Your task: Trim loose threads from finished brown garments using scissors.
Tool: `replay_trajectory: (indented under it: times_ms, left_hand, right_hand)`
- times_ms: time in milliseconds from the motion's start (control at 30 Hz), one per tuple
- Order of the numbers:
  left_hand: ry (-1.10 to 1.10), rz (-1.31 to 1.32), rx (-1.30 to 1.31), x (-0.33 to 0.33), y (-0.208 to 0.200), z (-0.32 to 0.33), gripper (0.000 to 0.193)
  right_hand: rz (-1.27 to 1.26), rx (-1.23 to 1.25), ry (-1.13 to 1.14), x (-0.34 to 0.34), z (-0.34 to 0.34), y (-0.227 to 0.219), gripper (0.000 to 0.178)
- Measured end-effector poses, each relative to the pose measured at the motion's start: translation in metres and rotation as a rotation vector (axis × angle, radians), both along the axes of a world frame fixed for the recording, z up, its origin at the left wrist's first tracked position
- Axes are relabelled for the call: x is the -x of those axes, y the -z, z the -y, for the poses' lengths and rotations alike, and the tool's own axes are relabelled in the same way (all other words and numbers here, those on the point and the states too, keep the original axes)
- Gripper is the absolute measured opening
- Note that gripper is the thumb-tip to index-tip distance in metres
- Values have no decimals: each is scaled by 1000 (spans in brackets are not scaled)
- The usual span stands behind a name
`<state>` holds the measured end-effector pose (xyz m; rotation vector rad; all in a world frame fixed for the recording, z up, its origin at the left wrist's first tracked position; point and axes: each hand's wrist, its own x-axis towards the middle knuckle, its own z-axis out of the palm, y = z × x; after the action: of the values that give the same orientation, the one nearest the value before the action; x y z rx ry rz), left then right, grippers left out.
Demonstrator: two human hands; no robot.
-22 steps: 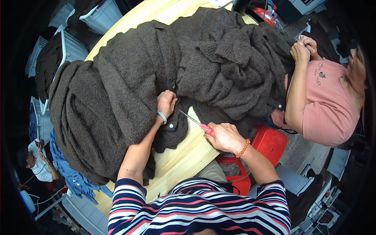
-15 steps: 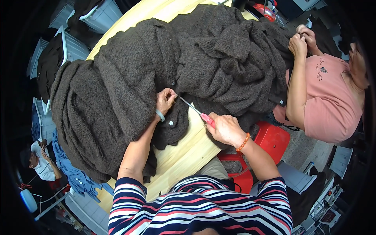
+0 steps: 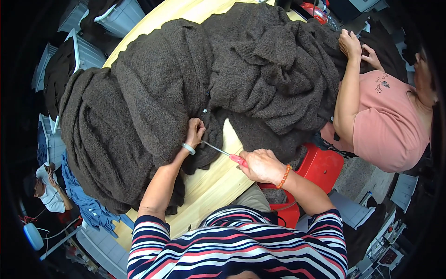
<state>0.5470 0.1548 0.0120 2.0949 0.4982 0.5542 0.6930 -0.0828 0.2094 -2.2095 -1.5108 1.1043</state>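
Note:
Dark brown knitted garments (image 3: 158,93) lie in a thick heap in front of me, with small shiny buttons along one edge. My left hand (image 3: 195,132), a pale bangle at its wrist, is closed in a pinch on the knit at the near edge of the heap. My right hand (image 3: 261,165), wearing an orange bead bracelet, is wrapped round the pink handle of a tool (image 3: 238,160) with a thin metal shaft, much like a screwdriver. Its shaft points up and left, and its tip is beside my left fingers; the tip's shape is too small to tell.
Pale wood tabletop (image 3: 209,195) shows under the knit. At right sits a co-worker in a pink shirt (image 3: 383,125), hands at dark cloth. A red stool (image 3: 320,162) stands at near right. Blue cloth (image 3: 88,195) and grey bins (image 3: 90,53) are at left.
Both my hands have come nearer to me, the right also slightly to the right with the tool. The knit edge has shifted, and the co-worker's hands have moved apart.

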Motion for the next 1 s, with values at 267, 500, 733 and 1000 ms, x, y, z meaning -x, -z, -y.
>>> replay_trajectory:
  times_ms: [267,500,733,1000]
  left_hand:
    - [83,-236,-230,5,-52,27,26]
    - [125,-392,-254,28,-89,49,52]
    - [126,-216,-231,56,-53,42,40]
    - [42,-73,-86,67,-11,36,29]
  right_hand:
    - [-30,46,22,-6,14,1,26]
    - [-5,2,48,6,16,5,25]
    - [16,15,11,19,21,15,25]
    - [35,4,15,23,14,3,25]
